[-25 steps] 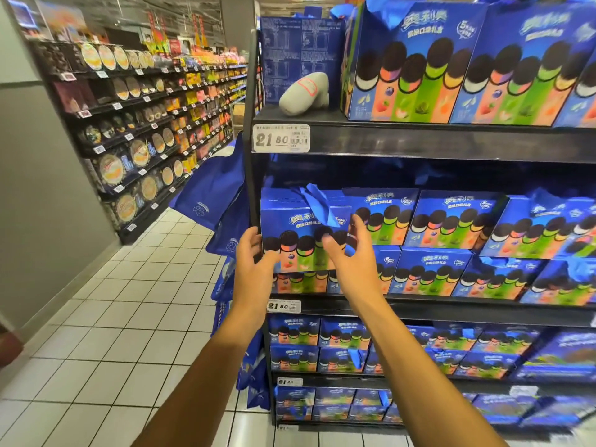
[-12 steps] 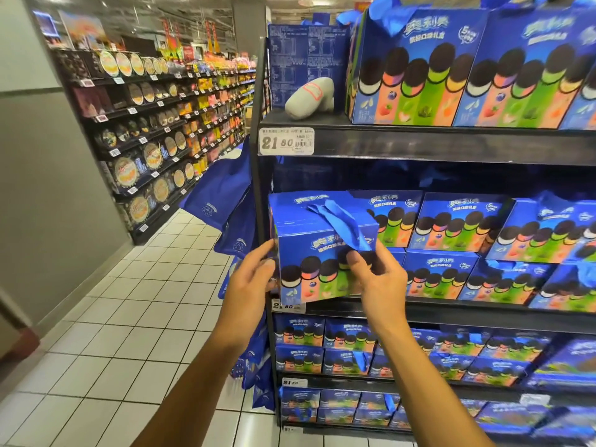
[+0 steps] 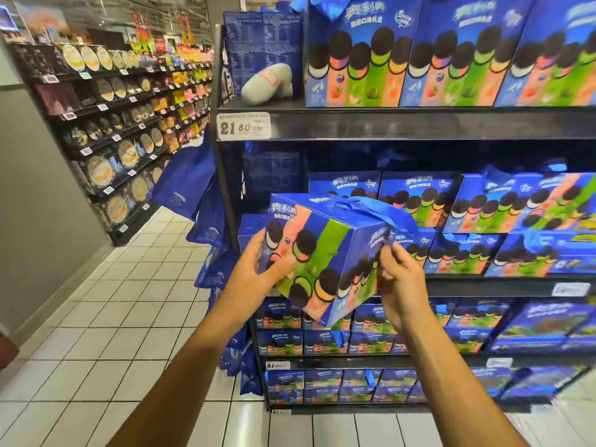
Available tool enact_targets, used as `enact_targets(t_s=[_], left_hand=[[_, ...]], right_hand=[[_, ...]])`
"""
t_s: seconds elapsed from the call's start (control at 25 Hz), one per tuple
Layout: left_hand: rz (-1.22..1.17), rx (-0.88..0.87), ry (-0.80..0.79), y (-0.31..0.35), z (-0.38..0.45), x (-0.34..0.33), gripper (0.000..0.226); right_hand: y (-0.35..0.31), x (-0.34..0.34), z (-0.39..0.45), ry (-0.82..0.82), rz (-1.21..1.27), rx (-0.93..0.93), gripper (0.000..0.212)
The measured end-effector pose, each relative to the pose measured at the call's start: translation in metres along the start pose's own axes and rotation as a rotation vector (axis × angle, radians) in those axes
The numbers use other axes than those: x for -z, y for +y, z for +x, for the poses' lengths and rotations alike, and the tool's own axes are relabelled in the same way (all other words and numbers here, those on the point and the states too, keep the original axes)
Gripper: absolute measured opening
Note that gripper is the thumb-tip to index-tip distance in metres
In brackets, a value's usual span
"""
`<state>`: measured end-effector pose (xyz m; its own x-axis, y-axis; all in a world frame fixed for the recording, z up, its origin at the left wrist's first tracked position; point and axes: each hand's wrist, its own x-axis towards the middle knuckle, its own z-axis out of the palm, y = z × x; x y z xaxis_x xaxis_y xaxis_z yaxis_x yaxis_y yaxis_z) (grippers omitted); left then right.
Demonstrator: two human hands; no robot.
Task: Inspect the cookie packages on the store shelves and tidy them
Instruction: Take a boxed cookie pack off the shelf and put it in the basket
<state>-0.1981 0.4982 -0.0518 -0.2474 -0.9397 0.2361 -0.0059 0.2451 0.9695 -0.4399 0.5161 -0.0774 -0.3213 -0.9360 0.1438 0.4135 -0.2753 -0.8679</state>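
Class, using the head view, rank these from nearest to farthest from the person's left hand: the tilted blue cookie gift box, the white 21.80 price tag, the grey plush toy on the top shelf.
1. Tilted blue cookie gift box: held in the left hand.
2. White 21.80 price tag: above, on the shelf edge.
3. Grey plush toy: higher, on the top shelf.

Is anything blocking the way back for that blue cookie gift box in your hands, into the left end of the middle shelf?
Nothing visible blocks it. The blue cookie gift box, tilted and held by the left hand and right hand, is in front of an open gap at the shelf's left end, above a lower blue box.
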Motion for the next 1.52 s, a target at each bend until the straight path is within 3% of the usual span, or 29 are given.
enact_targets(t_s=[0.12, 0.28, 0.4, 0.56, 0.8, 1.04, 1.24, 1.32, 1.4, 1.52], left_hand=[[-0.257, 0.079, 0.002, 0.012, -0.003, -0.015, 0.043], [-0.442, 0.25, -0.142, 0.018, -0.014, -0.039, 0.06], [-0.559, 0.234, -0.112, 0.018, -0.023, -0.058, 0.072], [-0.563, 0.162, -0.013, 0.007, -0.035, -0.077, 0.05], [-0.541, 0.151, -0.007, 0.012, -0.044, -0.082, 0.069], [-0.491, 0.142, 0.005, 0.013, -0.047, -0.078, 0.059], [-0.434, 0.111, 0.033, 0.016, -0.046, -0.069, 0.038], [-0.378, 0.105, 0.045, 0.015, -0.046, -0.059, 0.06], [-0.342, 0.105, 0.009, 0.013, -0.044, -0.048, 0.106], [-0.399, 0.097, -0.041, 0.014, -0.043, -0.036, 0.115]], right_hand=[[-0.014, 0.013, -0.003, -0.017, 0.079, -0.062, 0.032], [-0.023, 0.024, -0.006, -0.062, 0.19, -0.128, 0.02], [-0.025, 0.024, -0.008, -0.055, 0.107, -0.127, 0.025], [-0.037, 0.011, -0.017, 0.038, -0.22, -0.11, 0.042], [-0.045, 0.011, -0.031, -0.021, -0.176, -0.2, 0.043], [-0.047, 0.008, -0.034, -0.107, -0.232, -0.166, 0.043], [-0.044, -0.01, -0.034, 0.077, -0.399, -0.005, 0.045], [-0.044, -0.016, -0.041, 0.078, -0.287, -0.027, 0.042], [-0.044, -0.021, -0.05, -0.105, -0.097, -0.101, 0.047], [-0.034, -0.026, -0.059, -0.256, -0.032, -0.063, 0.078]])
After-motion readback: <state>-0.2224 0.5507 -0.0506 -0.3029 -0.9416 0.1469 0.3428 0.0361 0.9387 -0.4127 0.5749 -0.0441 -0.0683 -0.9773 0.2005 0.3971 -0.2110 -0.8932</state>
